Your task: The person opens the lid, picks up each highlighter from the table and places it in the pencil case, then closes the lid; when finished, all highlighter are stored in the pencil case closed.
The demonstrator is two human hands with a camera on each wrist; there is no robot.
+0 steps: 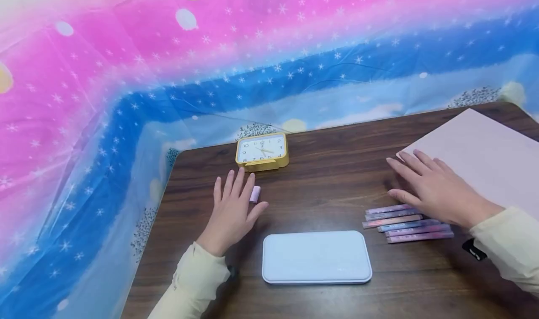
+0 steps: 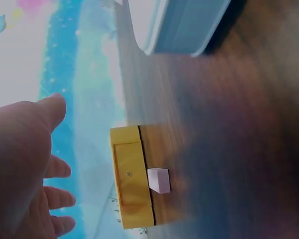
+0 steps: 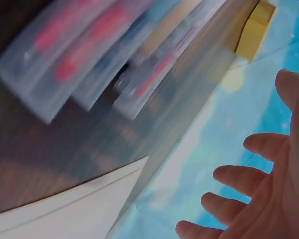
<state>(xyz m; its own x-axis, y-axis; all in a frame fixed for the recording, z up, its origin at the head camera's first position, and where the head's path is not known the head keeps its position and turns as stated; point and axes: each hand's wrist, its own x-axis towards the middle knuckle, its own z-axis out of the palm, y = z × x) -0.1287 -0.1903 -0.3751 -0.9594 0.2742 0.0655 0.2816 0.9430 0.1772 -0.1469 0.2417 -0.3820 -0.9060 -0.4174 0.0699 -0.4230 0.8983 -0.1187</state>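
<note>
My left hand (image 1: 231, 213) hovers with spread fingers over the table, just in front of a yellow clock (image 1: 262, 151). Beside its index finger lies a small pale pink block, like an eraser (image 1: 255, 194); the left wrist view shows the same eraser (image 2: 159, 180) close to the clock's base. On the right, my right hand (image 1: 442, 190) is spread flat in the air, overlapping the corner of a pale pink sheet or board (image 1: 501, 155). Below it lies a row of several slim pens (image 1: 410, 225) in clear pinkish and bluish casings. Neither hand holds anything.
A white rounded pencil case (image 1: 316, 257) lies closed at the front middle of the dark wooden table (image 1: 328, 178). Behind the table hangs a pink and blue snowflake-patterned cloth (image 1: 252, 66), which also runs along the left edge.
</note>
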